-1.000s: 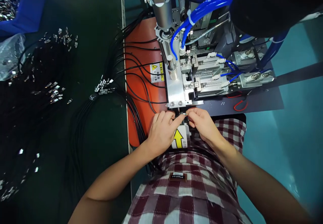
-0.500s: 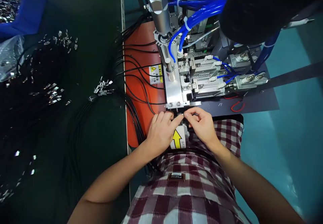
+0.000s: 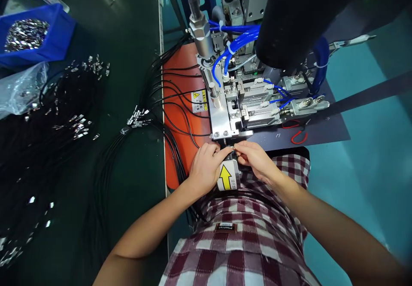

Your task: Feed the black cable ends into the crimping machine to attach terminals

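At the front of a metal press fixture (image 3: 220, 120), both hands meet. A tiny shiny metal connector (image 3: 233, 148) shows between their fingertips; its exact shape is too small to make out. My right hand (image 3: 255, 159) pinches it from the right with thumb and forefinger. From the left, my left hand (image 3: 206, 163) has its thumb against the piece and its other fingers curled, partly hidden. Just below the fingertips is a white plate with a yellow arrow (image 3: 226, 177). Black cables (image 3: 175, 157) run beside my left hand over the orange board (image 3: 175, 142).
On the dark green table (image 3: 135, 28) stand a blue bin (image 3: 61, 37) of metal parts and a clear plastic bag (image 3: 27, 86). A cable bundle with metal ends (image 3: 137, 117) lies nearer. Pneumatic cylinders (image 3: 262, 101) with blue hoses (image 3: 241, 41) fill the right; a dark column (image 3: 286, 24) overhangs.
The camera view has shifted, so table and machine sit lower in the picture. My right hand has turned, its fingers now reaching flatter to the left; my left hand stays nearly in place.
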Demonstrator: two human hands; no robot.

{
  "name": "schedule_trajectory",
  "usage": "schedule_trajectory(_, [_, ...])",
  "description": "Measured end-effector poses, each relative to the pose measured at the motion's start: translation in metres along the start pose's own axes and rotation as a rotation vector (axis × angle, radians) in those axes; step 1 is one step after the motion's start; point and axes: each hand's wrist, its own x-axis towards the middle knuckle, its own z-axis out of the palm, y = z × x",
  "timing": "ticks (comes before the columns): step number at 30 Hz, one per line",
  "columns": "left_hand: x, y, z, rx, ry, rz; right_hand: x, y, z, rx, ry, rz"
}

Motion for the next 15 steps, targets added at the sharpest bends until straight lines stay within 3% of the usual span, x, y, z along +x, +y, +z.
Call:
schedule_trajectory(7, [-0.008,-0.005,-0.006,-0.208,0.066,-0.032,0.000,0.012,-0.004,-0.111,0.034,-0.174])
schedule_trajectory(12, [-0.016,-0.004,-0.009,-0.169,0.062,-0.028,0.007,0.017,-0.003,-0.230,0.098,-0.307])
schedule_trajectory(15, [-0.013,0.002,-0.008,-0.072,0.024,-0.003,0.009,0.016,-0.003,-0.250,0.089,-0.296])
